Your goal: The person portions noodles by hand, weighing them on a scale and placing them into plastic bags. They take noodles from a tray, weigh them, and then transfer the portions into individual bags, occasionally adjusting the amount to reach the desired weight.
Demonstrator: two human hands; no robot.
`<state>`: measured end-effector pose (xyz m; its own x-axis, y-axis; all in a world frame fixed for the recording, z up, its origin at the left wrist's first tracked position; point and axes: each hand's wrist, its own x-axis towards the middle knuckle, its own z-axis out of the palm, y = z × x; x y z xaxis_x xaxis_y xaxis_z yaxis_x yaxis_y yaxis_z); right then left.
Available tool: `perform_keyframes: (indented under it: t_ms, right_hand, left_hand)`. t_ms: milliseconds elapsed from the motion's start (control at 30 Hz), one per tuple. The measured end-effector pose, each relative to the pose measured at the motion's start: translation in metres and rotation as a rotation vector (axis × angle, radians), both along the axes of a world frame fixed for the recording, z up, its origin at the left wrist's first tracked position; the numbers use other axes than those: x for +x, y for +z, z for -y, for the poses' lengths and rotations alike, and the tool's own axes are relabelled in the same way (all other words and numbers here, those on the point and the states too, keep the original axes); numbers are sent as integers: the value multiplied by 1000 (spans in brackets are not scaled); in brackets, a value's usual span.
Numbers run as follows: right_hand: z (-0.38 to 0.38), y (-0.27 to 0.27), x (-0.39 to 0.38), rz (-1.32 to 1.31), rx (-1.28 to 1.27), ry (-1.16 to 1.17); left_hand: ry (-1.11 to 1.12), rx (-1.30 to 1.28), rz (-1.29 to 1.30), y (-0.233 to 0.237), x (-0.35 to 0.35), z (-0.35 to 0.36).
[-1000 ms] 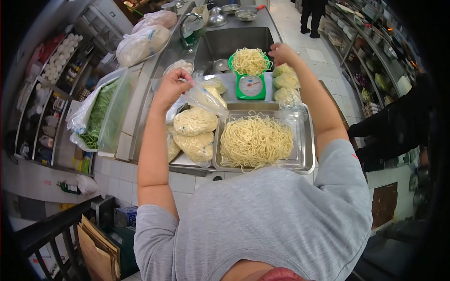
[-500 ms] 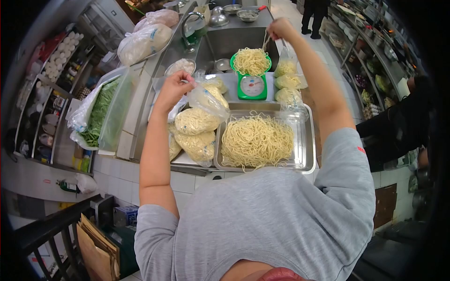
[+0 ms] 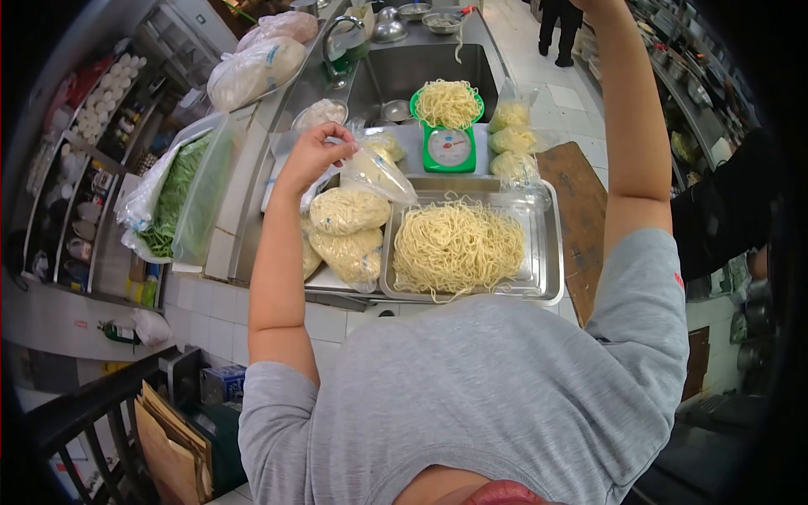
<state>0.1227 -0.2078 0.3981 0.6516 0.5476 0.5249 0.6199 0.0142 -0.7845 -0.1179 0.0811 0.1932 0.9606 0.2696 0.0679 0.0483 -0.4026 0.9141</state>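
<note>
My left hand (image 3: 321, 154) pinches the top of a clear plastic bag (image 3: 376, 174) above bagged noodles (image 3: 349, 211). My right hand (image 3: 596, 3) is raised to the top edge of the view, mostly cut off, so its fingers are hidden. Loose yellow noodles (image 3: 457, 247) lie heaped in a metal tray (image 3: 545, 268). Behind the tray, a green scale (image 3: 449, 150) bears a pile of noodles (image 3: 448, 104) on its green dish. Several small noodle bags (image 3: 514, 140) are stacked to the right of the scale.
A metal sink (image 3: 429, 66) with a curved faucet (image 3: 330, 52) is behind the scale. On the left stands a plastic bin (image 3: 204, 192) of green vegetables. A wooden board (image 3: 577, 220) lies right of the tray. A person in dark trousers (image 3: 559, 28) stands far back.
My right hand has risen up and to the right, out of most of the view. My left hand still holds the bag, which hangs a little differently.
</note>
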Motion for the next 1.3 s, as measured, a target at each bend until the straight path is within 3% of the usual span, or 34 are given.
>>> perform_keyframes:
  t_ms: [200,267,333,400,533,633,767,900,1000,1033,1133,1167,1300]
  right_hand:
    - [28,-46,-45,-15,-216,55]
    - [31,-84,-35,83,-336,177]
    - [31,-103,-40,153,-619,149]
    - [23,-122,-49,317,-566,83]
    - [-8,-133,-41,224,-411,65]
    - [-38,-153,-2,234,-387,-68]
    - [-85,-225,64,267,-494,-197]
    - [-114,-262,72,197,-559,-265]
    - [-131,-290,77,565,-501,-299]
    - [-135,-284,79,511,-650,-211]
    - [-149,-279,95,520,-639,-201]
    - [-149,-264,95,372,-677,-125]
    - [-146,-225,103,238,-475,-118]
  left_hand:
    - [46,224,97,-1,6,0]
    - [82,295,143,-1,9,6]
    - [145,357,180,1,14,19]
    - [109,498,252,5,21,30]
    - [-45,730,362,3,30,39]
    - [-14,708,200,13,23,53]
    - [8,709,190,2,14,39]
    - [55,641,167,-5,0,31]
    - [89,586,131,-3,-11,32]
    - [100,574,111,-2,-14,32]
    - [114,557,107,-4,-22,26]
    - [122,556,95,-4,-24,23]
    - [155,523,82,-11,-30,12]
